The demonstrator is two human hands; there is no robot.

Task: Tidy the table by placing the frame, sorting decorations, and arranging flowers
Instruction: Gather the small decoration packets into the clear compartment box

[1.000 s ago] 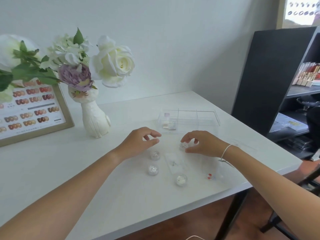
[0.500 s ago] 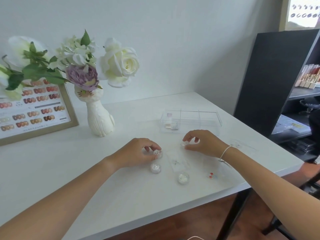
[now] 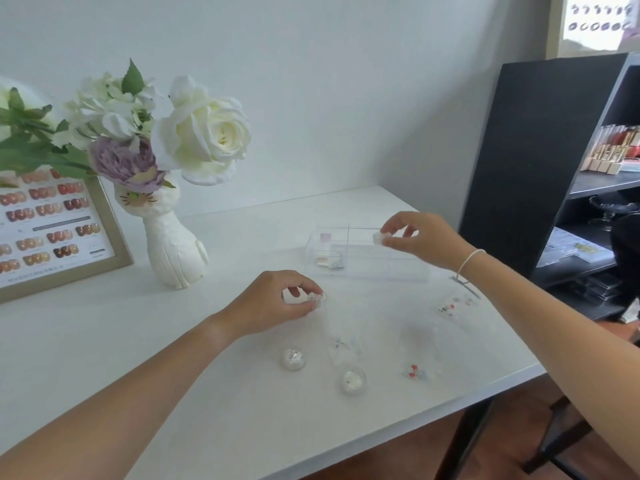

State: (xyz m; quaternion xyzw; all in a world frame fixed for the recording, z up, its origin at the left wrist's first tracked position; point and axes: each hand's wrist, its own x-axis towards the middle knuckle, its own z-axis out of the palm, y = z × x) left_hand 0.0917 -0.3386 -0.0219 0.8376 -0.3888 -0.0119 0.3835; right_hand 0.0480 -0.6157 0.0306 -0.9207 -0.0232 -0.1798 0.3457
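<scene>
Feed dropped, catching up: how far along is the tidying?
Done: frame stands at the wall, flowers sit in the vase. In hand: each of the right hand and left hand pinches a pot, the right over the organizer. Left: two pots and sachets on the table.

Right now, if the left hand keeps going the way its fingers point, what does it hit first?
Probably the clear organizer box. The left hand, pinching a small round jar, points right and away toward the box's near wall, with only bare table between. Depth is uncertain from one view.

Both forearms are bare, sleeveless; a thin white bracelet (image 3: 468, 264) circles the right wrist.
</scene>
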